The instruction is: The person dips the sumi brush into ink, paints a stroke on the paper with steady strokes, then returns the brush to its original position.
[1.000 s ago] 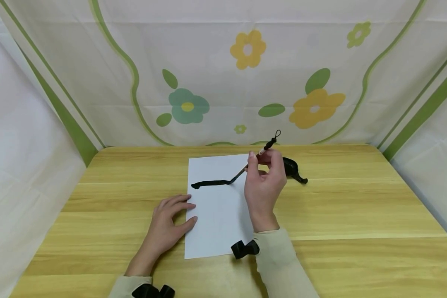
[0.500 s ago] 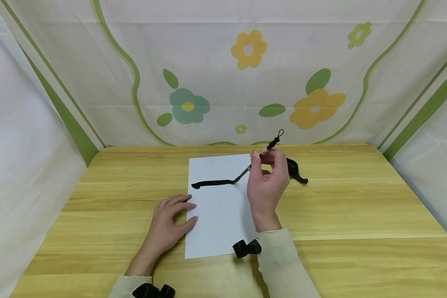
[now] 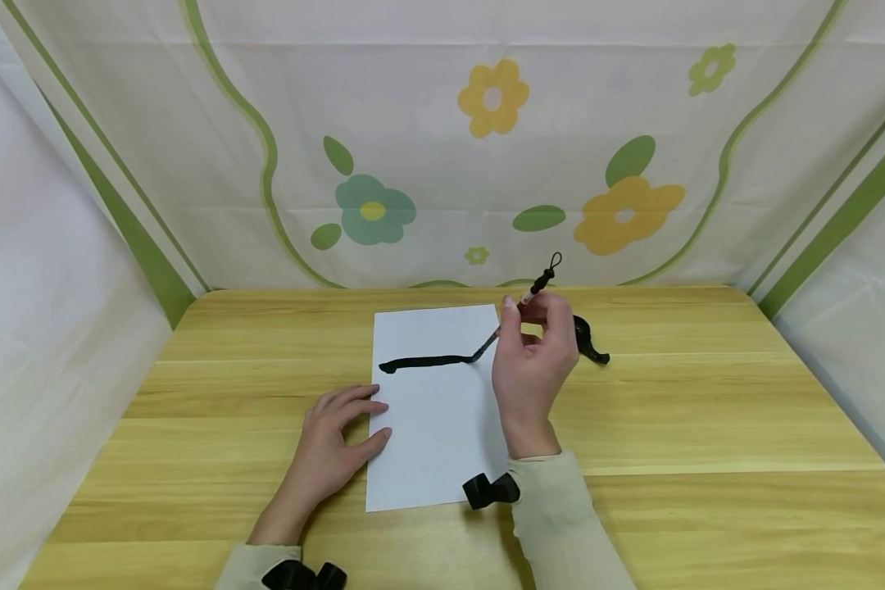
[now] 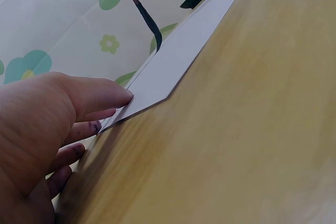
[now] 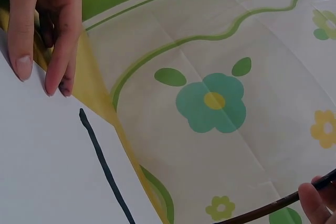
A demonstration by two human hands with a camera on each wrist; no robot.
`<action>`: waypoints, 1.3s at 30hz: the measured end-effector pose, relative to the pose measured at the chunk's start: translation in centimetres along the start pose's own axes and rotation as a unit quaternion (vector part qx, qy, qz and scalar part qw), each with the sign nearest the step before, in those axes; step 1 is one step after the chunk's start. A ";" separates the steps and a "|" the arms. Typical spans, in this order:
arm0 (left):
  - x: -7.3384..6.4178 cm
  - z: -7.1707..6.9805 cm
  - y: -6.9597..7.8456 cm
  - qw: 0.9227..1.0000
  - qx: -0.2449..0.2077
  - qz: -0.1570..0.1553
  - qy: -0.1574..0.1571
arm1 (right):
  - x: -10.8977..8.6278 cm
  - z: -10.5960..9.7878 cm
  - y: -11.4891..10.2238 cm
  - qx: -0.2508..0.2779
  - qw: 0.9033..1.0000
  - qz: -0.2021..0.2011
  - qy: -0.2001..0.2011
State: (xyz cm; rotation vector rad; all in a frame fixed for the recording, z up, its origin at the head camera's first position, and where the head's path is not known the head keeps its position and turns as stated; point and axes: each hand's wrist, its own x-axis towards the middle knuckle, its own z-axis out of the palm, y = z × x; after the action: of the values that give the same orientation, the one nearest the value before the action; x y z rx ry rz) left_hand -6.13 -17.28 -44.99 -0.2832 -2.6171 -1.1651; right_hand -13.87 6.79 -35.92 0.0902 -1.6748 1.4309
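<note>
Between thumb and fingers my right hand (image 3: 534, 369) pinches a calligraphy brush (image 3: 486, 345), a hanging loop at its top end. The brush leans to the right, and its dark, bent tip touches the white sheet of paper (image 3: 435, 442). A thick black ink stroke (image 3: 424, 361) runs across the upper part of the sheet and ends at the tip. My left hand (image 3: 335, 447) rests at the sheet's left edge, its thumb and fingertips on the paper. In the left wrist view the brush tip (image 4: 156, 35) bends against the sheet. The right wrist view shows the stroke (image 5: 105, 166) from the side.
A shiny black object (image 3: 590, 340) with a curved end lies behind my right hand, partly hidden by it. All this is on a wooden table (image 3: 708, 410). A white cloth with printed flowers (image 3: 428, 123) hangs behind the table's far edge.
My right hand and the brush have moved a little to the right. The black stroke has grown longer to the right behind the tip. My left hand has stayed in place.
</note>
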 end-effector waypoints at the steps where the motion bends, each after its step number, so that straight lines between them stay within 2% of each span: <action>1: 0.0 0.0 0.0 1.000 0.000 0.000 0.000 | 0.0 0.0 0.0 -0.001 1.000 0.000 0.001; 20: 0.1 0.1 -0.1 1.000 0.000 0.000 -0.001 | 0.3 -0.3 0.3 -0.020 1.000 0.002 0.000; 39: 0.1 0.0 0.0 1.000 -0.005 -0.007 -0.006 | 0.9 -0.7 0.6 -0.015 1.000 0.005 0.023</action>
State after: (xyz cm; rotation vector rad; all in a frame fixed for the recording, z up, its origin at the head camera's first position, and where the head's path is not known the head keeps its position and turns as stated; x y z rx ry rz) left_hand -6.19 -17.30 -44.93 -0.2759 -2.6270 -1.1855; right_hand -14.36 7.97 -35.82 0.0321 -1.6607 1.4036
